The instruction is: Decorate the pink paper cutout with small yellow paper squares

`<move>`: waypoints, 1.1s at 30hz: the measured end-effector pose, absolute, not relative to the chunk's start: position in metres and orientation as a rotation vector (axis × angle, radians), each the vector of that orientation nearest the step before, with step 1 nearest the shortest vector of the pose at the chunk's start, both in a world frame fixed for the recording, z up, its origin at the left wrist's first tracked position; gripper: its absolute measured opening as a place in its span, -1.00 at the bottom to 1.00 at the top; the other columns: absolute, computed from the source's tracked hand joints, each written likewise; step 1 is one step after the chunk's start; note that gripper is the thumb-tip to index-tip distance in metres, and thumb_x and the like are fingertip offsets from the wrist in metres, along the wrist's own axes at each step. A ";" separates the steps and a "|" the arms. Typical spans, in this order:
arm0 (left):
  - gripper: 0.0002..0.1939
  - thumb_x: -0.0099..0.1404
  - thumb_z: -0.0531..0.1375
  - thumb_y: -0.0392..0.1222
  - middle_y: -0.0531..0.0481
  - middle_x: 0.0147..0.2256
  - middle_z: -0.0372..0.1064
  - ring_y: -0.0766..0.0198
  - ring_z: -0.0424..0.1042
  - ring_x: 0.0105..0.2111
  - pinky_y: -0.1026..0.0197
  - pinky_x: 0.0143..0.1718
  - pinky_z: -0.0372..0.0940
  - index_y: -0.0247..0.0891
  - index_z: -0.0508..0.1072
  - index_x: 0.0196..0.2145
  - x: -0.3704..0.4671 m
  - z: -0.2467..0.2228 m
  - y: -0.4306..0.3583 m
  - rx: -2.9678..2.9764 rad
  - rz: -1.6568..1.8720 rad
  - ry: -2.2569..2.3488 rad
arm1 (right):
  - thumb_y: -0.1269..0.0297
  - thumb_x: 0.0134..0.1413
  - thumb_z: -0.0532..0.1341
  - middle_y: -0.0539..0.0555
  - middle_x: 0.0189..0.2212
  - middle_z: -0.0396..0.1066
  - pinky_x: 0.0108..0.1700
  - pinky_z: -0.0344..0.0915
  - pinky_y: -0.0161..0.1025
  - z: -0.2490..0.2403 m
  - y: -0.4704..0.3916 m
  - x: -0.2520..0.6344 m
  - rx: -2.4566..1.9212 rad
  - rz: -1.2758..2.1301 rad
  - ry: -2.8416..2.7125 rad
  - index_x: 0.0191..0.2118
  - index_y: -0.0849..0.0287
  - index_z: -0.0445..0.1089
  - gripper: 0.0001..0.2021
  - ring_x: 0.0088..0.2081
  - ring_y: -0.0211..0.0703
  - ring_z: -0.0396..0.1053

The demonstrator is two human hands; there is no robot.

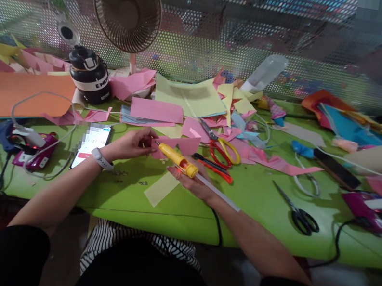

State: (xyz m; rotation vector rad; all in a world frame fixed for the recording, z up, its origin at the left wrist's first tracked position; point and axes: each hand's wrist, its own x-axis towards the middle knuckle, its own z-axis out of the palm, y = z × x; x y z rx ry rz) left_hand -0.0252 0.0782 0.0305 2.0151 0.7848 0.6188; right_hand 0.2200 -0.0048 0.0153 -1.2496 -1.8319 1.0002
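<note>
My right hand [194,178] is wrapped round a yellow glue gun [174,157], with a whitish glue stick [217,194] sticking out of its back end. The gun's tip points left, close to the fingers of my left hand [137,143]. Those fingers are pinched together at the edge of a pink paper piece [179,145]; any smaller item between them is hidden. A pale yellow paper strip [161,190] lies on the green table [186,218] below the gun. Tiny pieces [143,183] are scattered left of the strip.
Red- and yellow-handled scissors [220,145] and black scissors [297,217] lie to the right. A lit phone [91,146] is beside my left wrist. Behind are a black jug [90,77], a fan [127,8] and paper scraps. Cables cross both sides, near purple power strips [40,154].
</note>
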 end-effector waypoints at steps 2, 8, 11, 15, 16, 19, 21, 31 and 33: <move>-0.67 0.30 0.23 -0.09 0.00 -0.38 0.46 0.33 0.46 -0.41 0.27 -0.41 0.31 -0.30 0.32 -0.05 -0.025 0.031 0.078 2.032 0.621 0.793 | -0.02 0.14 0.26 -0.03 -0.54 0.25 -0.51 0.18 -0.17 0.015 -0.004 0.220 -1.235 1.009 -1.842 -0.41 0.06 0.28 -0.71 -0.51 -0.23 0.16; -0.69 0.30 0.23 -0.09 0.01 -0.38 0.45 0.34 0.44 -0.42 0.26 -0.40 0.32 -0.29 0.34 -0.07 -0.025 0.034 0.077 2.048 0.622 0.819 | 0.00 0.14 0.27 -0.05 -0.52 0.26 -0.49 0.18 -0.18 0.012 -0.004 0.220 -1.221 1.000 -1.839 -0.39 0.06 0.28 -0.73 -0.50 -0.22 0.19; -0.69 0.30 0.23 -0.09 0.01 -0.37 0.44 0.34 0.43 -0.41 0.26 -0.40 0.33 -0.30 0.35 -0.07 -0.025 0.035 0.077 2.077 0.623 0.811 | 0.00 0.14 0.27 -0.06 -0.53 0.25 -0.48 0.18 -0.18 0.011 -0.004 0.220 -1.221 1.014 -1.837 -0.41 0.06 0.28 -0.72 -0.50 -0.23 0.18; -0.68 0.29 0.23 -0.16 0.00 -0.35 0.43 0.35 0.42 -0.40 0.28 -0.40 0.33 -0.31 0.35 -0.04 -0.026 0.040 0.076 2.119 0.611 0.770 | 0.05 0.10 0.29 -0.06 -0.52 0.25 -0.46 0.17 -0.20 0.012 -0.003 0.219 -1.228 1.050 -1.804 -0.41 0.08 0.29 -0.74 -0.49 -0.25 0.18; -0.67 0.29 0.23 -0.17 0.00 -0.34 0.43 0.35 0.42 -0.40 0.28 -0.40 0.33 -0.32 0.35 -0.03 -0.027 0.041 0.076 2.124 0.606 0.761 | 0.07 0.09 0.31 -0.06 -0.52 0.24 -0.47 0.16 -0.20 0.012 -0.002 0.218 -1.229 1.082 -1.787 -0.42 0.09 0.29 -0.74 -0.50 -0.26 0.17; -0.67 0.29 0.23 -0.17 -0.01 -0.33 0.43 0.35 0.41 -0.39 0.28 -0.40 0.33 -0.31 0.34 -0.02 -0.027 0.044 0.076 2.134 0.584 0.757 | 0.09 0.05 0.34 -0.05 -0.53 0.25 -0.51 0.15 -0.22 0.013 -0.002 0.218 -1.245 1.167 -1.728 -0.43 0.09 0.30 -0.75 -0.51 -0.26 0.17; -0.68 0.29 0.23 -0.16 0.01 -0.35 0.42 0.36 0.40 -0.40 0.29 -0.40 0.31 -0.30 0.35 -0.03 -0.029 0.044 0.078 2.138 0.587 0.775 | 0.06 0.03 0.34 -0.06 -0.55 0.26 -0.57 0.14 -0.26 0.015 -0.002 0.219 -1.262 1.268 -1.679 -0.42 0.09 0.32 -0.74 -0.55 -0.28 0.17; -0.58 0.26 0.27 -0.12 -0.02 -0.31 0.41 0.31 0.43 -0.35 0.25 -0.36 0.35 -0.32 0.33 0.02 -0.037 0.030 0.088 2.003 0.654 0.814 | -0.17 -0.01 0.31 -0.09 -0.59 0.37 -0.69 0.02 -0.37 0.051 0.002 0.248 -0.986 1.878 -1.285 -0.43 0.16 0.36 -0.56 -0.77 -0.50 -0.01; -0.57 0.25 0.28 -0.12 -0.02 -0.30 0.42 0.30 0.45 -0.34 0.24 -0.35 0.37 -0.31 0.32 0.02 -0.037 0.028 0.090 1.951 0.655 0.800 | -0.16 0.01 0.30 -0.06 -0.56 0.40 -0.69 0.00 -0.35 0.057 -0.001 0.258 -0.969 1.823 -1.316 -0.41 0.15 0.38 -0.58 -0.77 -0.49 0.00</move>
